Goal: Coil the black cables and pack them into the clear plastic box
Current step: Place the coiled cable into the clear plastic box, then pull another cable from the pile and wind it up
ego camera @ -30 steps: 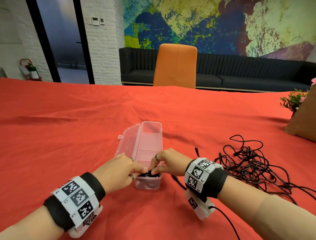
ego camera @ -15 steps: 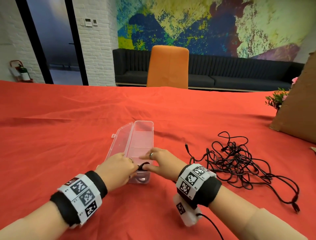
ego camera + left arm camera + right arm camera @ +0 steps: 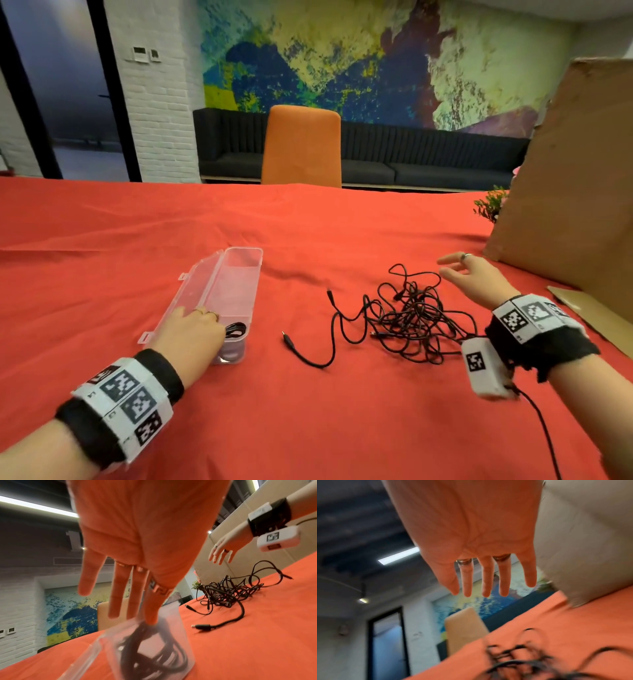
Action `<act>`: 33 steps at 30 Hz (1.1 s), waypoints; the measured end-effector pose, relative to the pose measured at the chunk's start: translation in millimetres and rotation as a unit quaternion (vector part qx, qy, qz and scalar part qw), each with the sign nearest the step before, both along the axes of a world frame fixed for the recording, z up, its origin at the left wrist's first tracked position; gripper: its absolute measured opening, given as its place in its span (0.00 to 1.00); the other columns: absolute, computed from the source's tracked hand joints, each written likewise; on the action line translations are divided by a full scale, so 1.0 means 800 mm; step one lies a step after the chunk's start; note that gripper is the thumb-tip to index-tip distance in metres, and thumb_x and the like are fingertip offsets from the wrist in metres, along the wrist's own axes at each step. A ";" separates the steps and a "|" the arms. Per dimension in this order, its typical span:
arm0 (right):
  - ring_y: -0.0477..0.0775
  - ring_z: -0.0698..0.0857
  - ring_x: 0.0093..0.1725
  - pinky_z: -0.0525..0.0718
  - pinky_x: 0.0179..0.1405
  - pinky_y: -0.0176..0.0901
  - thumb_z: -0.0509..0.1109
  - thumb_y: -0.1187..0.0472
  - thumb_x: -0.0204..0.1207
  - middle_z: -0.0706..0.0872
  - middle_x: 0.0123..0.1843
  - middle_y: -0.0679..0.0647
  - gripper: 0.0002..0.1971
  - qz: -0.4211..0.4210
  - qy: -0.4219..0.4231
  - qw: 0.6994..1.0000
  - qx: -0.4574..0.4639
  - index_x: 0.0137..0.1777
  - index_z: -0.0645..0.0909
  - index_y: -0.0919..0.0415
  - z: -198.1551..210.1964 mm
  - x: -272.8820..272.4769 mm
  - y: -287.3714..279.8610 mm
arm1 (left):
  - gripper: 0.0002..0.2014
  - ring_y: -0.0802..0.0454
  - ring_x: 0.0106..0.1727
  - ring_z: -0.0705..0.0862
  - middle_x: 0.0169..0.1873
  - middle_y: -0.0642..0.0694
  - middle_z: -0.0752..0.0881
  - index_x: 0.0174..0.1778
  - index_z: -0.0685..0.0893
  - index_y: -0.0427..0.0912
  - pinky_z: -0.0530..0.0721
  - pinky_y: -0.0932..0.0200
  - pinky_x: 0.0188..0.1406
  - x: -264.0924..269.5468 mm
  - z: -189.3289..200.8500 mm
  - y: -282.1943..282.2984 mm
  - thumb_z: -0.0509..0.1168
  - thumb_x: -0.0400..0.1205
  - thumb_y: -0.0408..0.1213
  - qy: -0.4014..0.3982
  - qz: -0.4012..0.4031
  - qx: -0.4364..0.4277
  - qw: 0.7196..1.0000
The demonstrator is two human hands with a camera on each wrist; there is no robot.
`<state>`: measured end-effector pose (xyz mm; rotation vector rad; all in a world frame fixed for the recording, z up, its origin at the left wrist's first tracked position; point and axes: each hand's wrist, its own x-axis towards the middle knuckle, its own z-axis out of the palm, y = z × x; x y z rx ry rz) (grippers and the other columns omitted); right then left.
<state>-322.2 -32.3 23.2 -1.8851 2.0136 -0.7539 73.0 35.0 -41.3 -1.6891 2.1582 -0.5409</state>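
Observation:
A clear plastic box (image 3: pixel 236 274) with its lid open to the left lies on the red cloth. A coiled black cable (image 3: pixel 235 329) sits in its near end, also seen through the box wall (image 3: pixel 154 654). My left hand (image 3: pixel 191 330) rests over that end with fingers straight, fingertips (image 3: pixel 150 619) touching the coil. A tangled pile of black cables (image 3: pixel 411 315) lies to the right, one loose cable (image 3: pixel 308 356) trailing toward the box. My right hand (image 3: pixel 469 274) hovers open above the pile's far right side, holding nothing; in the right wrist view its fingers (image 3: pixel 486 582) are spread.
A large brown cardboard box (image 3: pixel 568 192) stands at the right edge of the table, with a small plant (image 3: pixel 489 207) behind it. An orange chair (image 3: pixel 303 147) and a dark sofa stand beyond the table's far edge.
My right hand has left the box and swung right to above the tangled pile. The left hand stays at the box's near end over the coil. The head view has turned right.

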 end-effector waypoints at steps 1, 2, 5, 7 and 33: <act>0.57 0.81 0.54 0.75 0.57 0.46 0.66 0.55 0.78 0.85 0.60 0.62 0.12 -0.021 0.026 0.999 0.031 0.60 0.79 0.57 -0.008 -0.018 -0.006 | 0.17 0.48 0.68 0.75 0.63 0.49 0.79 0.62 0.78 0.47 0.70 0.53 0.61 -0.006 0.001 -0.001 0.52 0.83 0.28 -0.008 0.005 -0.008 1.000; 0.59 0.81 0.58 0.74 0.59 0.46 0.66 0.52 0.78 0.83 0.62 0.64 0.16 -0.033 0.050 0.996 0.069 0.63 0.77 0.58 -0.018 -0.031 -0.012 | 0.17 0.48 0.68 0.75 0.63 0.50 0.79 0.63 0.78 0.47 0.70 0.53 0.61 -0.010 0.001 -0.002 0.53 0.83 0.28 -0.003 0.015 -0.008 1.000; 0.60 0.75 0.71 0.73 0.69 0.48 0.65 0.42 0.75 0.76 0.71 0.65 0.32 -0.012 0.084 0.986 0.146 0.74 0.67 0.59 -0.046 -0.039 -0.023 | 0.15 0.50 0.68 0.77 0.63 0.51 0.80 0.62 0.78 0.48 0.72 0.54 0.62 -0.017 0.012 -0.005 0.54 0.82 0.31 0.016 0.052 0.012 0.998; 0.60 0.70 0.75 0.69 0.73 0.49 0.66 0.39 0.73 0.70 0.76 0.64 0.40 0.021 0.092 0.982 0.161 0.79 0.58 0.58 -0.056 -0.032 -0.029 | 0.15 0.50 0.66 0.80 0.62 0.50 0.81 0.61 0.79 0.48 0.75 0.54 0.60 -0.013 0.018 -0.010 0.56 0.81 0.32 0.044 0.078 0.035 0.995; 0.46 0.81 0.30 0.85 0.31 0.44 0.66 0.61 0.79 0.81 0.33 0.53 0.07 0.201 -0.220 0.951 0.082 0.40 0.72 0.58 -0.049 0.015 0.042 | 0.15 0.53 0.41 0.76 0.35 0.52 0.78 0.31 0.67 0.52 0.64 0.65 0.36 -0.151 0.007 -0.046 0.61 0.83 0.36 0.478 -0.034 0.074 0.875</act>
